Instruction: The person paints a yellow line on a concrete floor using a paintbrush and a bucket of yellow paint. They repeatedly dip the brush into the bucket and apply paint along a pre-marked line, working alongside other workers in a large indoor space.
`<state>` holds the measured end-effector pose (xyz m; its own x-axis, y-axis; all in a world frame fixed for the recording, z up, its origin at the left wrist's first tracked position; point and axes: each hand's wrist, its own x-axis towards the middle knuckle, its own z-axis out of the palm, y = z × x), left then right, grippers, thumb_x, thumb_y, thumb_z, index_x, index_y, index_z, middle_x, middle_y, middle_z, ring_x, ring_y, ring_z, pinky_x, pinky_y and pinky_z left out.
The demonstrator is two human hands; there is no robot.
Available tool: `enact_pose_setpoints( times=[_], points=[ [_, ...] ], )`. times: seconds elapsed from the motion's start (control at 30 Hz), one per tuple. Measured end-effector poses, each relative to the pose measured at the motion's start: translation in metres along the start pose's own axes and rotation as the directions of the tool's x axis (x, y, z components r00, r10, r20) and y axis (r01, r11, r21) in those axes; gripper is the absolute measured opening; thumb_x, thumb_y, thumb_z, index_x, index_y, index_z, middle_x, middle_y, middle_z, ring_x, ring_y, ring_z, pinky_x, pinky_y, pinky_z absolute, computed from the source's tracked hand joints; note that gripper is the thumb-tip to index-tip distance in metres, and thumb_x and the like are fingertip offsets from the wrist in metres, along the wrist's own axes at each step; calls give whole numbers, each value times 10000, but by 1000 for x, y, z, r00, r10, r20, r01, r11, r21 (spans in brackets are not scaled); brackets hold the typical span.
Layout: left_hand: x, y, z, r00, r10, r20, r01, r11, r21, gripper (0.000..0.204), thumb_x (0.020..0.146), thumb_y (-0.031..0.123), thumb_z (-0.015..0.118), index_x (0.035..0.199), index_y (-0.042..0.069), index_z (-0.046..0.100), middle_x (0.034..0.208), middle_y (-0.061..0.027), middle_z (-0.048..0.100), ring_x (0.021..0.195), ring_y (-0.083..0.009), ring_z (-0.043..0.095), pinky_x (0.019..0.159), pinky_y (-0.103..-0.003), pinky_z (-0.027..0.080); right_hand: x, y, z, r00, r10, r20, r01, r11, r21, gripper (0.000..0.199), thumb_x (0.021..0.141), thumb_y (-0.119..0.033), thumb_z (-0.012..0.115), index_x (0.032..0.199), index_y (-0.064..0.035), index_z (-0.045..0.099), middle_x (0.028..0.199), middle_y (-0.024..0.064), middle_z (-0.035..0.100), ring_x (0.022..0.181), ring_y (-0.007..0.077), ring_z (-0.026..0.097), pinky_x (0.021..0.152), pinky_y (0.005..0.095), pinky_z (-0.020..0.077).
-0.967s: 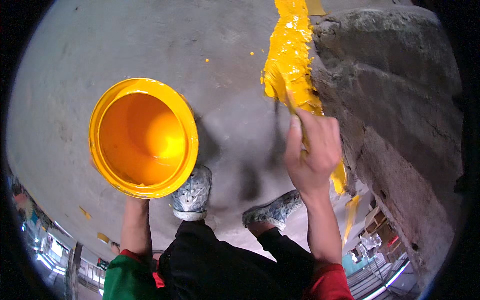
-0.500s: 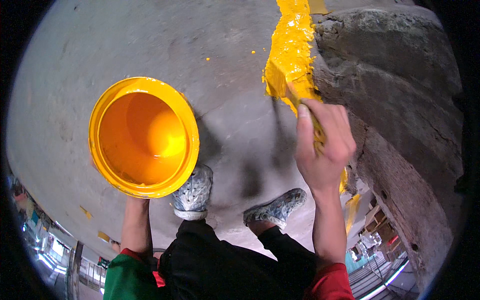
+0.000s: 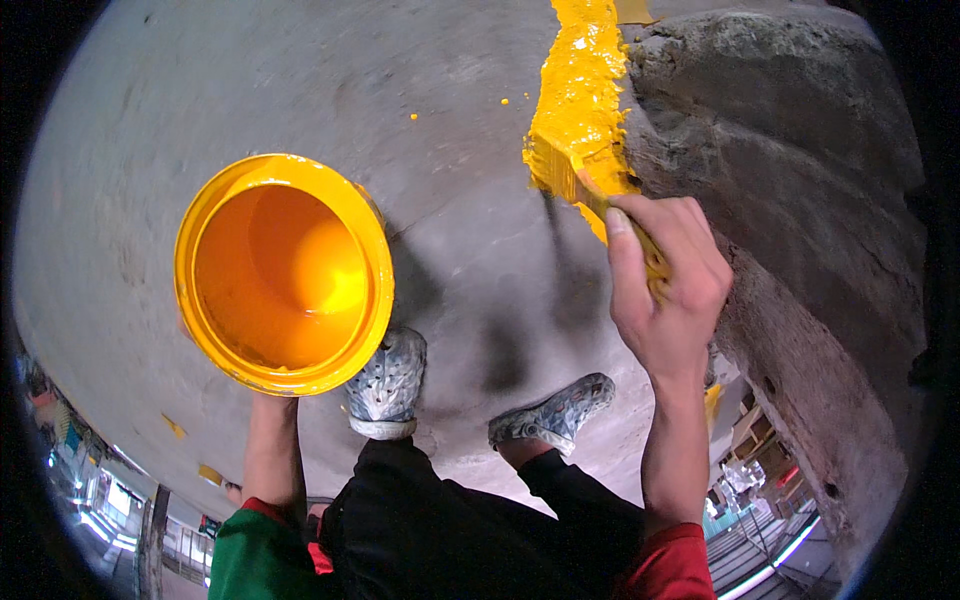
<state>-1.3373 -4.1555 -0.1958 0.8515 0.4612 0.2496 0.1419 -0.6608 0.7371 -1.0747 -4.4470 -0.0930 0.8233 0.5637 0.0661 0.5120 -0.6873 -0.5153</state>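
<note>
Head view: a person is standing on a grey concrete floor (image 3: 300, 90) beside a rough concrete curb (image 3: 800, 200) that is rising along the floor's right edge, and is laying a band of wet yellow paint (image 3: 585, 80) where floor and curb meet. A yellow bucket (image 3: 285, 270) with paint in its bottom is hanging over the floor's left side; the left hand is hidden beneath it, so its fingers cannot be judged, though the left arm is running up to the bucket's near rim. The right hand (image 3: 665, 290) is wrapping its fingers (image 3: 625, 270) tightly round the handle of a paint-coated brush (image 3: 570, 175), whose bristles are pressing into the near end of the band. Two paint-flecked shoes (image 3: 390, 385) are standing clear of the wet strip. Good work here probably means keeping bristles flat, strokes overlapping the wet edge, and drips off the bare floor.
</note>
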Motion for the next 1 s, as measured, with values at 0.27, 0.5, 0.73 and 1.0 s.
enact_pose_setpoints(
  times=[0.27,0.5,0.73,1.0],
  points=[
    [0,-3,-1,1000,10,22,-10,1000,-5,716,685,177,766,1331,33,491,1263,-129,563,1061,-254,550,832,-368,460,13,2,-18,994,22,109,-29,997,70,113,809,23,670,922,21,676,823,164,623,781,334,601,704,417,486],
    [1,-5,-5,999,16,44,-15,1000,-10,702,685,158,760,1323,30,496,1253,-127,569,1045,-251,555,815,-363,466,18,3,-28,983,-46,178,48,999,-4,124,805,16,669,929,20,670,838,165,621,795,351,589,710,419,485],
    [0,-3,-6,999,19,50,-19,1000,-12,688,685,138,755,1314,28,501,1242,-126,575,1030,-247,559,798,-358,471,7,4,-32,984,-101,148,113,991,-72,210,775,25,692,983,18,670,860,160,604,822,346,582,726,415,499],
    [-1,-4,-6,998,24,60,-23,1000,-18,672,685,116,748,1305,25,506,1230,-124,582,1011,-244,565,779,-352,478,7,11,-35,980,-9,197,22,998,-65,197,778,8,699,974,9,677,877,161,625,823,342,586,735,408,492]
  ],
)
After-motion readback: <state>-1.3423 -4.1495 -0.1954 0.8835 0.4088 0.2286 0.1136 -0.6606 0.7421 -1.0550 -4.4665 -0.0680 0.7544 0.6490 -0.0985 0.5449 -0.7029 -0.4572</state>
